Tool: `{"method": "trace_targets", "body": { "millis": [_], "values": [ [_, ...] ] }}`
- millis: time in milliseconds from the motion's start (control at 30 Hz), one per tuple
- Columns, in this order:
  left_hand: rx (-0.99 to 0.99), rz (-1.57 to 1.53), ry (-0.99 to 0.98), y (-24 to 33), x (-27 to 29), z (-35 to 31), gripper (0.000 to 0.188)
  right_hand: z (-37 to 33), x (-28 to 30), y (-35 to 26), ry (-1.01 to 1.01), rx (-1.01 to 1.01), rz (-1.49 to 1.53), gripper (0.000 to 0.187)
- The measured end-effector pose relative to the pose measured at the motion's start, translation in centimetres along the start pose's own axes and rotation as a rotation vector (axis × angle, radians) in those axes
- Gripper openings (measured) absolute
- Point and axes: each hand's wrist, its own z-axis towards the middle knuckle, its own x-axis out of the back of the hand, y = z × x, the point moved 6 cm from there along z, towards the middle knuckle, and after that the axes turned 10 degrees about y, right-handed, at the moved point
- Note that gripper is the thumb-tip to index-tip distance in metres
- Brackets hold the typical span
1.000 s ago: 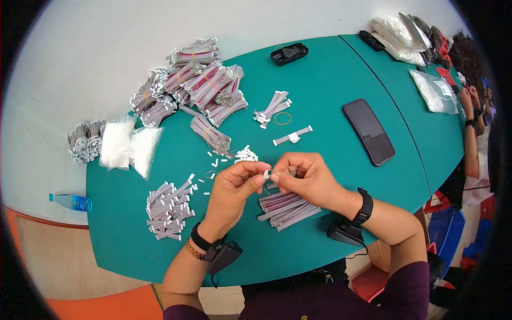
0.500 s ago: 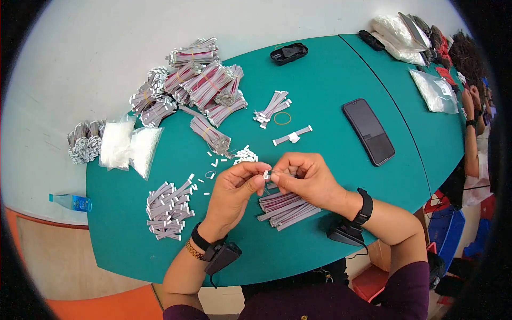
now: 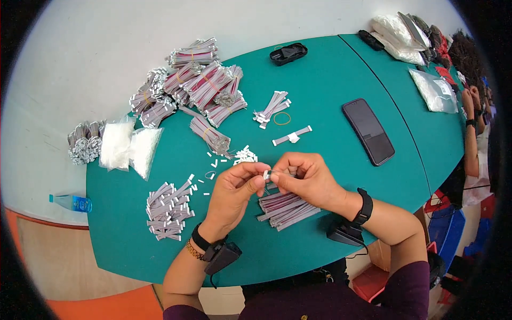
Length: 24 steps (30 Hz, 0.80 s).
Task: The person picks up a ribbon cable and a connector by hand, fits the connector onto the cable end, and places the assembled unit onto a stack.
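My left hand (image 3: 234,191) pinches a small white connector (image 3: 266,175) between thumb and forefinger. Facing it, my right hand (image 3: 305,178) is closed on the end of a thin grey ribbon cable, whose tip meets the connector; the fingers partly hide the cable. Beneath my hands lies a bunch of grey and purple ribbon cables (image 3: 288,210). Just beyond my left hand sits a heap of loose white connectors (image 3: 245,154). To its left is a pile of short cables with white connectors (image 3: 169,210).
Bundled cables (image 3: 205,85) are stacked at the back left beside clear bags of white parts (image 3: 117,143). A phone (image 3: 368,132) lies to the right, a black pouch (image 3: 289,54) farther back. A plastic bottle (image 3: 71,202) is off the table's left edge. Another person's arm (image 3: 471,133) shows far right.
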Motion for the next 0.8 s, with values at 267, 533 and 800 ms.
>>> {"method": "trace_targets", "body": {
  "millis": [267,533,800],
  "values": [
    [-0.015,-0.024,0.004,-0.21,-0.04,0.05,0.022,-0.08,0.08,0.12,0.007,0.0,0.015,0.011],
    [-0.001,-0.079,-0.011,-0.39,-0.07,-0.01,0.022,-0.03,0.07,0.24,0.009,0.009,0.018,0.01],
    [-0.042,-0.04,0.022,-0.3,0.17,-0.07,0.021,-0.15,0.29,0.29,0.019,0.023,-0.06,0.012]
  ]
}}
